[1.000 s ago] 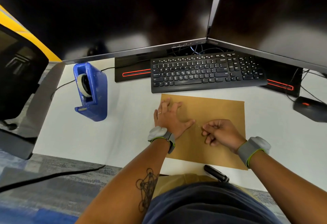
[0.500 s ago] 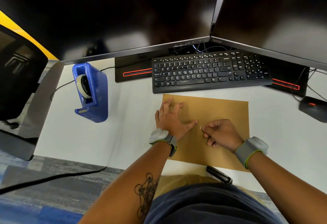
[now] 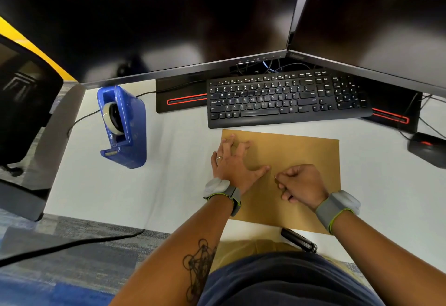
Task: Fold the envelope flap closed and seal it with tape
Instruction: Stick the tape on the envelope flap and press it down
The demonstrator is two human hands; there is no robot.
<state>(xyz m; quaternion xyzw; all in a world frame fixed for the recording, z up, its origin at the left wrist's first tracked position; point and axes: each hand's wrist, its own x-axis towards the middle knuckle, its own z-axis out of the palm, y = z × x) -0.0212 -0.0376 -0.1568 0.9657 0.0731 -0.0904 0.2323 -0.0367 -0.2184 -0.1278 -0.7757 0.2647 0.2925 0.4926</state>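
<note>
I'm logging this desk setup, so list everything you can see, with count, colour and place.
Envelope: one, brown, flat on desk before keyboard.
Tape dispenser: one, blue, desk left.
Keyboard: one, black, behind envelope.
Monitors: two, black, dark, at back.
Mouse: one, black, far right.
Black object: one, desk's near edge; cannot tell what.
Desk: one, white.
Left hand: spread flat on envelope.
Right hand: curled, fingertips pinching something tiny on envelope.
Wristbands: two, grey.

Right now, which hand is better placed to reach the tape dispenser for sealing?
Probably the left hand: it lies flat on the envelope's left edge, the side where the blue tape dispenser stands. The right hand is curled over the envelope's middle, farther away.
</note>
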